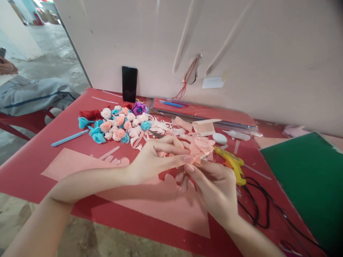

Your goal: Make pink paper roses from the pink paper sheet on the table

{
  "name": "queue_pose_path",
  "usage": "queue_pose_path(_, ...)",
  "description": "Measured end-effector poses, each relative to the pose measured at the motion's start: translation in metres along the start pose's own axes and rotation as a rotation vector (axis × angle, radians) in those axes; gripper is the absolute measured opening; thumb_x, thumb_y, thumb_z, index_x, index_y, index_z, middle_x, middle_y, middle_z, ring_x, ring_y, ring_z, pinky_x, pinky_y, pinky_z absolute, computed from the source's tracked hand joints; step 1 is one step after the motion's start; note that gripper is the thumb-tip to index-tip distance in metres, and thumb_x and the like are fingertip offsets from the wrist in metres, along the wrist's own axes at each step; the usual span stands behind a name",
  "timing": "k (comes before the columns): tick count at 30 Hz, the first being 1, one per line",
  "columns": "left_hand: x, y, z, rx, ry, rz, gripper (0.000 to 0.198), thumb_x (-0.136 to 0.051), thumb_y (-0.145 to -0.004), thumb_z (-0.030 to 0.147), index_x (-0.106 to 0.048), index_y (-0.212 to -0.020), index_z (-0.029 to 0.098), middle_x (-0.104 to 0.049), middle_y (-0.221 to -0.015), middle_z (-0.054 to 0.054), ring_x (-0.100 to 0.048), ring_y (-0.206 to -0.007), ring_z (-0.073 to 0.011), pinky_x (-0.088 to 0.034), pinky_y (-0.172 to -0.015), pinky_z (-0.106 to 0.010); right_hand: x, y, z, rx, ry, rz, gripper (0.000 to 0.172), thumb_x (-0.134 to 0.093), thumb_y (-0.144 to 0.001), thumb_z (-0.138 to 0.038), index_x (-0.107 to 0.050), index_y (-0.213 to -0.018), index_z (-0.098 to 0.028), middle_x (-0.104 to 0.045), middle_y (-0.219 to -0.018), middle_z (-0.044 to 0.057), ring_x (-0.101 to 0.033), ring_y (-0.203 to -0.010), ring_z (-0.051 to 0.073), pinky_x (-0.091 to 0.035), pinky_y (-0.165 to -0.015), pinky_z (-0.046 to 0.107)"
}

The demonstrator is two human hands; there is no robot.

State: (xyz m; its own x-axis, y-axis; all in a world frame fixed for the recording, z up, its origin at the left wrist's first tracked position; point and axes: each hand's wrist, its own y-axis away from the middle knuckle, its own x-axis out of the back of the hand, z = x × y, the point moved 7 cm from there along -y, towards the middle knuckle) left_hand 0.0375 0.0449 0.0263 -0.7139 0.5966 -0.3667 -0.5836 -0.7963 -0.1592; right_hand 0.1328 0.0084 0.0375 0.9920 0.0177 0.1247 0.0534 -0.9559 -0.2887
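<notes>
Between the fingertips of both hands is a pink paper flower (203,145), its petals spread upward and its base partly hidden. My left hand (154,159) pinches it from the left with the thumb stretched along it. From below and the right, my right hand (218,191) grips the base with thumb and fingers. Beneath the hands lies a pink paper sheet (171,207) with a scalloped upper edge. Scissors (155,134) lie partly covered behind my left hand. A yellow glue gun (234,166) rests just right of my right hand.
Paper roses (118,122) in several colours cluster at the back left, beside paper scraps (160,126). A phone (129,84) leans on the white panel. A green board (302,185) and black cable (265,200) occupy the right. Someone's leg (37,96) shows at far left.
</notes>
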Motion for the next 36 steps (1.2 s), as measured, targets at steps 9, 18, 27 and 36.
queue_pose_path(9,0.015,-0.007,-0.004,-0.025,-0.127,0.142,0.013,-0.065,-0.071,0.022,-0.067,-0.059,0.016,-0.051,-0.069,0.002,-0.048,-0.047,-0.0041,-0.04,-0.041,-0.019,-0.01,-0.004,0.012,-0.087,0.028,-0.081,0.026,-0.06,-0.081,-0.029,-0.065,-0.06,-0.016,-0.064,-0.051,0.001,-0.057,-0.041,0.01,-0.047,-0.04,0.017)
queue_pose_path(18,0.035,-0.016,0.001,-0.109,-0.102,0.258,0.018,-0.063,-0.074,0.023,-0.068,-0.056,0.022,-0.058,-0.061,0.003,-0.047,-0.061,-0.0077,-0.04,-0.063,-0.022,0.056,-0.013,-0.01,-0.017,0.562,0.181,0.035,-0.048,-0.086,-0.043,-0.066,-0.069,-0.018,-0.063,-0.056,0.001,-0.058,-0.047,0.011,-0.047,-0.049,0.022)
queue_pose_path(27,0.029,-0.017,-0.002,-0.054,-0.03,0.231,0.022,-0.068,-0.069,0.027,-0.062,-0.049,0.017,-0.051,-0.059,0.003,-0.041,-0.056,-0.0074,-0.036,-0.057,-0.023,0.186,0.006,0.079,-0.777,1.165,0.329,0.021,-0.055,-0.087,-0.032,-0.06,-0.098,-0.015,-0.062,-0.101,0.006,-0.06,-0.089,0.018,-0.05,-0.079,0.037)
queue_pose_path(36,0.031,-0.019,-0.003,-0.036,-0.007,0.276,0.024,-0.07,-0.065,0.026,-0.059,-0.047,0.016,-0.044,-0.052,0.004,-0.044,-0.059,-0.0093,-0.039,-0.064,-0.023,0.217,0.037,0.151,-0.787,1.011,0.29,0.031,-0.053,-0.088,-0.031,-0.052,-0.116,-0.015,-0.056,-0.115,0.008,-0.058,-0.096,0.02,-0.051,-0.08,0.04)
